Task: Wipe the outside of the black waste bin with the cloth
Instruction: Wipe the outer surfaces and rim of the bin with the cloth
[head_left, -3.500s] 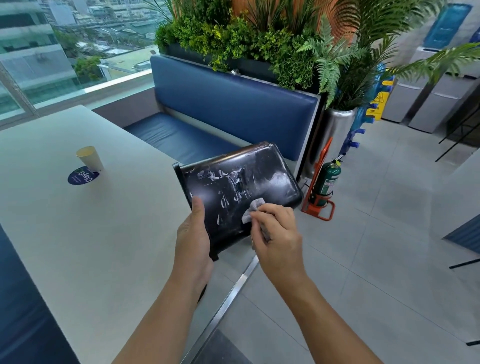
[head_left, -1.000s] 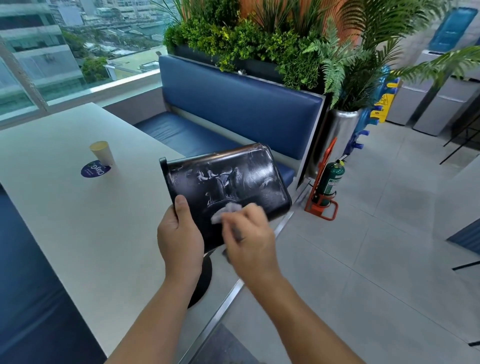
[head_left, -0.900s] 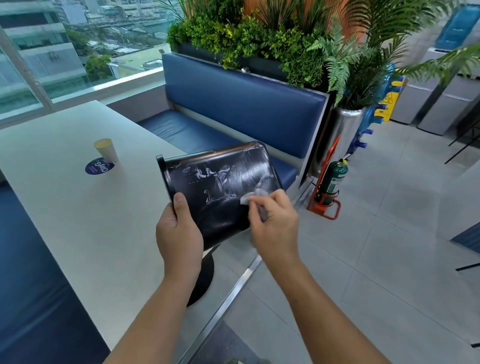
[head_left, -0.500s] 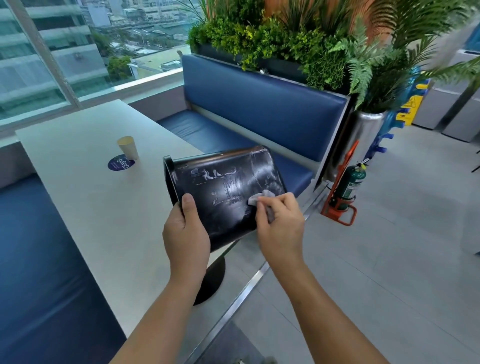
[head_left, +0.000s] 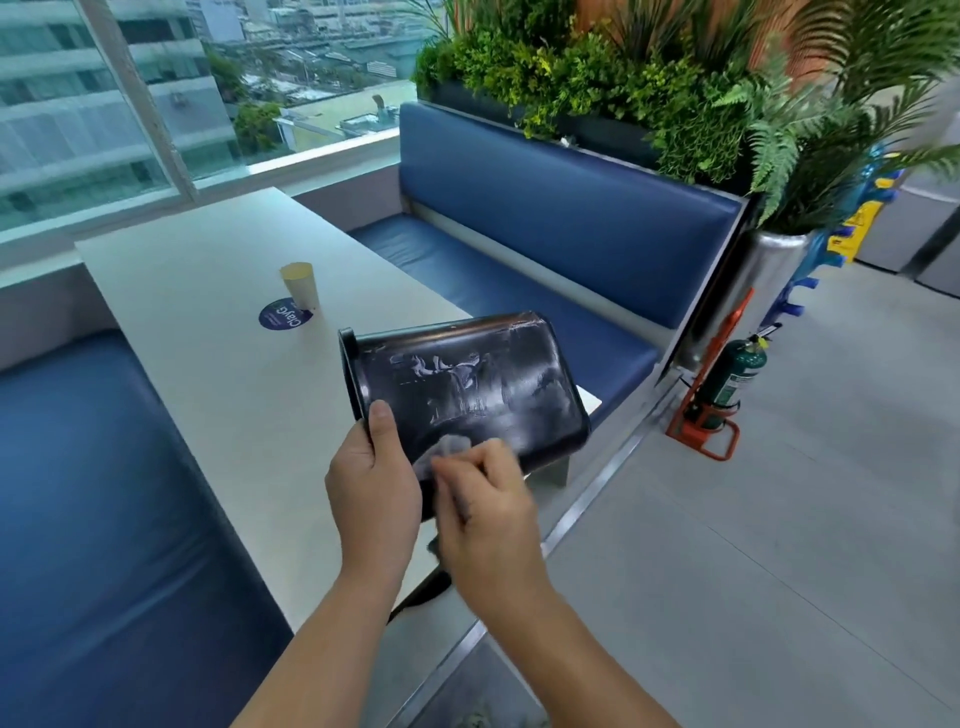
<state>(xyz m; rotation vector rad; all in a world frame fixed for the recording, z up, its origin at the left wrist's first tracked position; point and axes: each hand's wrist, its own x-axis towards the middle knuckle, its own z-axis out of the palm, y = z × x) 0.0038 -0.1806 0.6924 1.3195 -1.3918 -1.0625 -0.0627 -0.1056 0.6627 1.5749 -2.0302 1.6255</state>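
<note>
— What stands left of the black waste bin (head_left: 467, 384)?
— A paper cup (head_left: 300, 285) on the white table (head_left: 208, 322); its inside is hidden.
— And the bin?
— Held on its side above the table's near corner, rim leftward, smeared with pale streaks.
— The hands?
— The left hand (head_left: 371, 491) clamps the rim, thumb on the wall. Just right of it, the right hand (head_left: 488, 514), fingers bunched, presses a blurred white cloth (head_left: 441, 453) onto the bin's lower wall.

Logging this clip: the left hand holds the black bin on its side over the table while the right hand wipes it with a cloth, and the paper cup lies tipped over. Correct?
Not quite. In the head view the paper cup stands upright on the table; the rest holds: left hand, black bin, right hand, cloth.
</note>
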